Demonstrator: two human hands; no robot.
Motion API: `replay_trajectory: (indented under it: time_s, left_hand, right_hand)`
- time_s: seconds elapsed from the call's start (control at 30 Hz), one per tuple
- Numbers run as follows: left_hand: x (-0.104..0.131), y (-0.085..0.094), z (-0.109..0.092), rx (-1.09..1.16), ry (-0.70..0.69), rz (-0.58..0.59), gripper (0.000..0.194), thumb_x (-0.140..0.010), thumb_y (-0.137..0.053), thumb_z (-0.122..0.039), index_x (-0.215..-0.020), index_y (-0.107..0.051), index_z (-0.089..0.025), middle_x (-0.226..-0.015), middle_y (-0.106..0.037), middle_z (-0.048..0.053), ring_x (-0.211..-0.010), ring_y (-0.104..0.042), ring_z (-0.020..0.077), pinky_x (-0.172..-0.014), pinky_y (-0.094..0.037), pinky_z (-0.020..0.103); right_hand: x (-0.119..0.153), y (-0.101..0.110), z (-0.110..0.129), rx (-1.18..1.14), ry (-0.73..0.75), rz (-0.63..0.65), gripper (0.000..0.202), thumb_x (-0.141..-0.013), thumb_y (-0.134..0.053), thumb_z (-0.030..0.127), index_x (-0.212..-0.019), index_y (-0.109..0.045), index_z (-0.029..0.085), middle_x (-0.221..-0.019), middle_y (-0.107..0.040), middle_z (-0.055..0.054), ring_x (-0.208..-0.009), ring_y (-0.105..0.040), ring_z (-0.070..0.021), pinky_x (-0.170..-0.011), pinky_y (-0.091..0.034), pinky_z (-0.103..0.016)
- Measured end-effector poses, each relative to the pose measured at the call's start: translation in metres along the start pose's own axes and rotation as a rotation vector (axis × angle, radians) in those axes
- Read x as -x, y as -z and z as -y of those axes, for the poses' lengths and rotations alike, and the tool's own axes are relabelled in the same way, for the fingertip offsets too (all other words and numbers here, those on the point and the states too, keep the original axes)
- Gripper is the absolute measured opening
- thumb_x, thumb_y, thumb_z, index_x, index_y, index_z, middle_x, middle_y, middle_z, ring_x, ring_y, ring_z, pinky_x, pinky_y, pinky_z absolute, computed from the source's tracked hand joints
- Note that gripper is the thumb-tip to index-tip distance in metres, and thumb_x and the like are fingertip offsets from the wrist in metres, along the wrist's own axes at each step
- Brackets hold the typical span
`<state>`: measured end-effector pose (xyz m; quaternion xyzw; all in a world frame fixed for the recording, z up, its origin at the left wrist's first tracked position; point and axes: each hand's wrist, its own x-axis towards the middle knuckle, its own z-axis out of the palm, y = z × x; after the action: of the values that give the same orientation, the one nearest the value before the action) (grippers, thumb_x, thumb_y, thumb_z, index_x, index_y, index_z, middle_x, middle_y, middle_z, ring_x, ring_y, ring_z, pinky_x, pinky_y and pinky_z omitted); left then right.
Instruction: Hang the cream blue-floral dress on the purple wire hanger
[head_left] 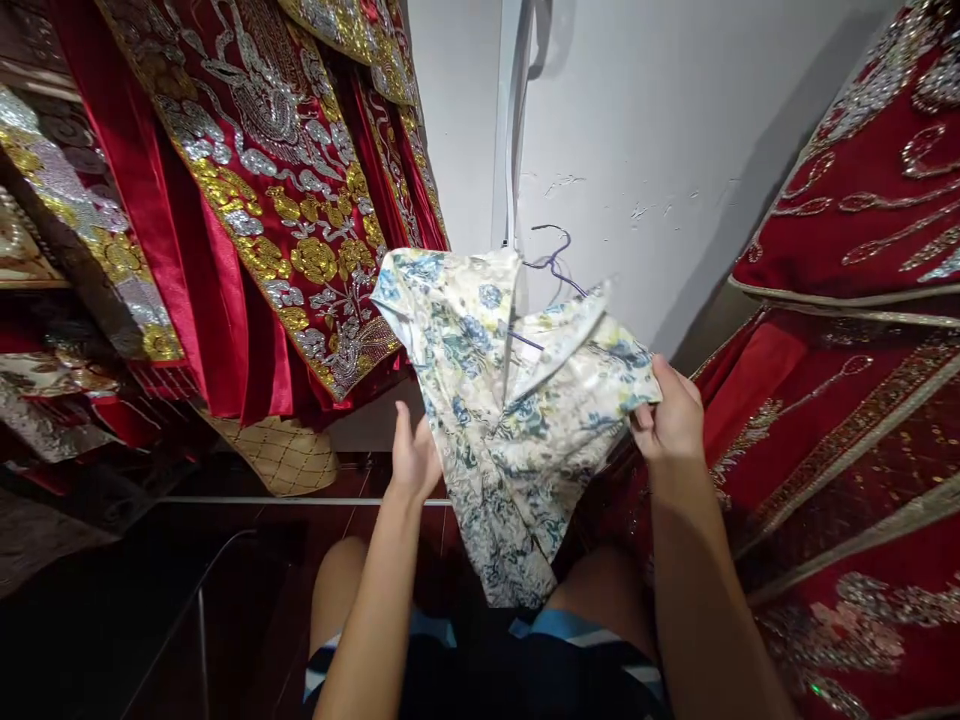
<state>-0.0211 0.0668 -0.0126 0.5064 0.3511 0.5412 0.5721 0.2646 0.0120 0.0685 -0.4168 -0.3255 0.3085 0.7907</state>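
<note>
A V-necked, short-sleeved garment [480, 370] with blue and green flowers on cream cloth hangs in front of me; whether it is a blouse or a dress I cannot tell. A thin purple hanger [555, 262] sits inside its shoulders, the hook showing above the neckline. My right hand [675, 408] is closed on the cuff of the right-side sleeve, thumb in front. At the garment's left edge is my left hand [415, 455], thumb raised and apart, its fingertips partly hidden behind the cloth.
Red embroidered gowns [300, 200] with gold and silver sequins hang at left. More red beaded garments [847, 400] crowd the right side. Behind is a pale wall [637, 120] with a white strap [514, 130] hanging down it. Dark floor tiles [360, 515] lie below.
</note>
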Motion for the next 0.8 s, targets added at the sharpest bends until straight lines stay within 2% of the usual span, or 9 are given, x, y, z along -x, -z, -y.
replay_trajectory:
  time_s: [0.07, 0.13, 0.27, 0.37, 0.47, 0.5, 0.57, 0.63, 0.8]
  left_hand:
    - [0.009, 0.002, 0.008, 0.049, 0.023, -0.08, 0.076, -0.082, -0.052, -0.079, -0.131, -0.063, -0.023, -0.13, -0.067, 0.011, -0.125, -0.061, 0.0325, -0.105, -0.05, 0.043]
    - [0.02, 0.002, 0.017, 0.054, 0.046, -0.14, 0.072, -0.071, -0.076, -0.063, -0.13, -0.064, -0.023, -0.128, -0.069, 0.011, -0.125, -0.062, 0.0329, -0.105, -0.051, 0.041]
    - [0.044, -0.004, 0.032, 0.029, 0.084, -0.104, 0.068, -0.066, -0.086, -0.041, -0.128, -0.066, -0.022, -0.128, -0.07, 0.01, -0.127, -0.061, 0.0326, -0.11, -0.048, 0.041]
    - [0.057, -0.015, 0.041, 0.028, 0.142, -0.092, 0.065, -0.064, -0.087, -0.041, -0.123, -0.068, -0.02, -0.13, -0.068, 0.012, -0.128, -0.06, 0.0329, -0.112, -0.045, 0.043]
    - [0.063, -0.031, 0.047, -0.011, 0.131, -0.107, 0.061, -0.065, -0.086, -0.041, -0.119, -0.068, -0.021, -0.13, -0.068, 0.012, -0.131, -0.058, 0.0314, -0.116, -0.04, 0.043]
    - [0.064, -0.037, 0.048, -0.028, 0.112, -0.106, 0.059, -0.065, -0.085, -0.041, -0.118, -0.068, -0.022, -0.129, -0.068, 0.011, -0.131, -0.058, 0.0307, -0.117, -0.039, 0.042]
    - [0.066, -0.047, 0.049, -0.059, 0.075, -0.081, 0.055, -0.066, -0.084, -0.04, -0.116, -0.068, -0.023, -0.126, -0.07, 0.01, -0.128, -0.059, 0.0301, -0.115, -0.04, 0.041]
    - [0.067, -0.052, 0.049, -0.099, 0.06, -0.038, 0.051, -0.067, -0.082, -0.04, -0.114, -0.069, -0.023, -0.122, -0.071, 0.01, -0.121, -0.063, 0.0304, -0.111, -0.044, 0.041]
    - [0.071, -0.045, 0.043, -0.174, 0.056, 0.038, 0.043, -0.069, -0.082, -0.037, -0.108, -0.07, -0.023, -0.121, -0.071, 0.01, -0.118, -0.065, 0.0299, -0.109, -0.045, 0.041]
  right_hand:
    - [-0.008, -0.015, -0.004, 0.012, 0.002, 0.068, 0.044, -0.068, -0.08, 0.056, -0.07, -0.054, 0.021, -0.058, -0.044, 0.007, -0.034, -0.029, -0.0021, -0.025, -0.02, -0.018]
    - [-0.01, -0.021, -0.011, 0.04, 0.005, 0.095, 0.045, -0.069, -0.079, 0.058, -0.072, -0.054, 0.02, -0.06, -0.043, 0.008, -0.035, -0.028, -0.0019, -0.026, -0.02, -0.018]
    - [-0.002, -0.006, -0.028, 0.094, 0.005, 0.005, 0.045, -0.073, -0.074, 0.062, -0.088, -0.06, 0.022, -0.06, -0.043, 0.008, -0.036, -0.035, -0.0043, -0.031, -0.029, -0.02]
    - [0.025, 0.011, -0.049, 0.155, 0.106, -0.083, 0.044, -0.08, -0.069, 0.054, -0.111, -0.06, 0.025, -0.078, -0.058, 0.003, -0.053, -0.057, -0.0097, -0.045, -0.044, -0.021]
    - [0.075, 0.016, -0.078, 0.216, 0.131, -0.191, 0.037, -0.082, -0.068, 0.046, -0.113, -0.059, 0.027, -0.106, -0.065, -0.004, -0.071, -0.063, -0.0132, -0.058, -0.052, -0.025]
    - [0.094, 0.014, -0.089, 0.217, 0.066, -0.172, 0.029, -0.083, -0.067, 0.046, -0.103, -0.061, 0.025, -0.102, -0.066, -0.004, -0.069, -0.062, -0.0135, -0.058, -0.051, -0.026]
    - [0.128, 0.006, -0.106, 0.21, -0.181, 0.064, 0.031, -0.085, -0.064, 0.053, -0.093, -0.061, 0.023, -0.083, -0.067, -0.003, -0.059, -0.058, -0.015, -0.052, -0.048, -0.028]
    - [0.148, -0.003, -0.116, 0.212, -0.316, 0.268, 0.037, -0.087, -0.062, 0.059, -0.087, -0.058, 0.023, -0.066, -0.061, 0.0, -0.051, -0.054, -0.0153, -0.048, -0.044, -0.028]
    - [0.14, -0.012, -0.108, 0.364, -0.246, 0.364, 0.039, -0.091, -0.056, 0.062, -0.082, -0.051, 0.024, -0.055, -0.046, 0.005, -0.052, -0.044, -0.0143, -0.052, -0.037, -0.027]
